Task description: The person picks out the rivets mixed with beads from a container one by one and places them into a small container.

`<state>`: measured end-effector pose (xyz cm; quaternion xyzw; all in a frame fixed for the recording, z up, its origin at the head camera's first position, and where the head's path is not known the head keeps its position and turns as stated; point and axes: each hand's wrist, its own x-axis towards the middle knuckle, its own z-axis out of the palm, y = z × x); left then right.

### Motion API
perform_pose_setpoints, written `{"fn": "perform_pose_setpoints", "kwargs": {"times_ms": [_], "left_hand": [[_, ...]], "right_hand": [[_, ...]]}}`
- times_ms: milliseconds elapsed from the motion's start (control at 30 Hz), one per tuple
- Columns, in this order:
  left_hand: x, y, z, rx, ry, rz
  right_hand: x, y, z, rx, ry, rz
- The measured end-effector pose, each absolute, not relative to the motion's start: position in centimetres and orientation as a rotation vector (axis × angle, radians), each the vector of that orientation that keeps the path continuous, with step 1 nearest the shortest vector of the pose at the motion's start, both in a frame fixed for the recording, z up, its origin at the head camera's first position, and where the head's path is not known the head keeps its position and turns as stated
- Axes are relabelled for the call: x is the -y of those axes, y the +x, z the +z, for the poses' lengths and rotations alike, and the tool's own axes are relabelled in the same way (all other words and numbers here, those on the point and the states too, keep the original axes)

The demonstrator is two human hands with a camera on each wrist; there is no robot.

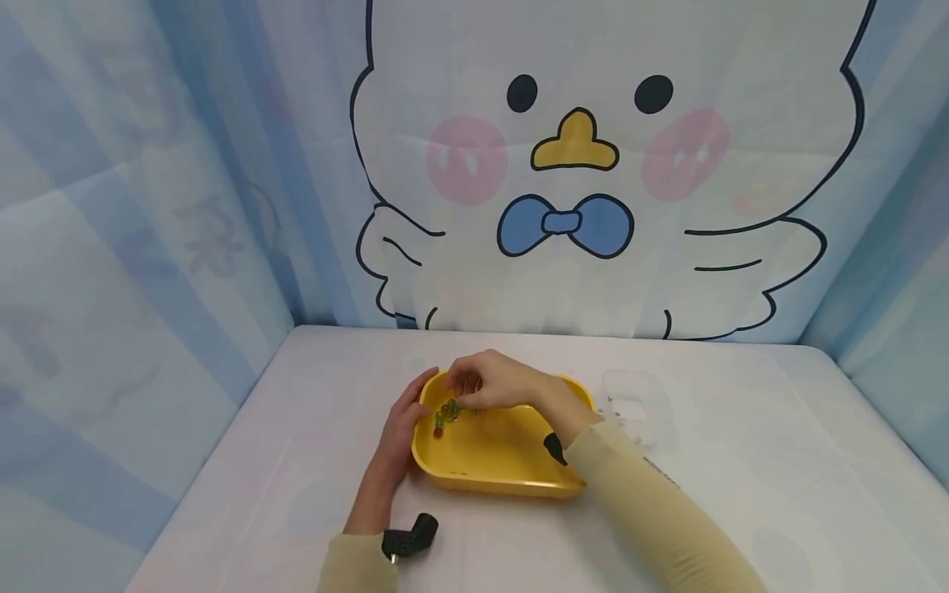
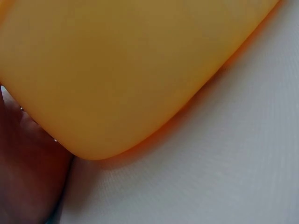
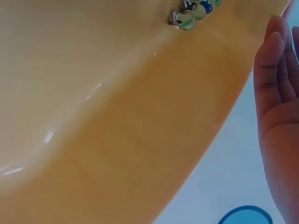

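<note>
A yellow tray (image 1: 489, 453) with rounded corners lies on the table. My left hand (image 1: 404, 424) grips its left rim, the thumb over the edge and the fingers along the outside. In the left wrist view the hand (image 2: 32, 158) is beside the tray's outer wall (image 2: 117, 93). Bent over the tray's far left part is my right hand (image 1: 497, 380); whether its fingertips pinch anything is hidden. Small pins with round coloured heads (image 1: 445, 416) lie in a cluster near those fingertips. The right wrist view shows metal stems on some pins (image 3: 187, 21), along with my hand (image 3: 282, 116).
A clear plastic container (image 1: 636, 403) stands right of the tray, partly behind my right forearm, with small bits in it. White cloth covers the table (image 1: 741, 461). A printed curtain (image 1: 578, 288) hangs behind the far edge, with more curtain at both sides.
</note>
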<state>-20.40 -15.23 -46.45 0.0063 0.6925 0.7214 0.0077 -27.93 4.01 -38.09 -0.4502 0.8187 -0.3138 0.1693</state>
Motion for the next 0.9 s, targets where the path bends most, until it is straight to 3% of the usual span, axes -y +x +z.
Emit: {"fn": "perform_pose_setpoints", "kwargs": {"times_ms": [900], "left_hand": [[15.2, -20.3, -46.4, -2.15, 0.022, 2.273]], "right_hand": [[-3.2, -28.1, -39.2, -2.308, -1.258, -0.708]]}}
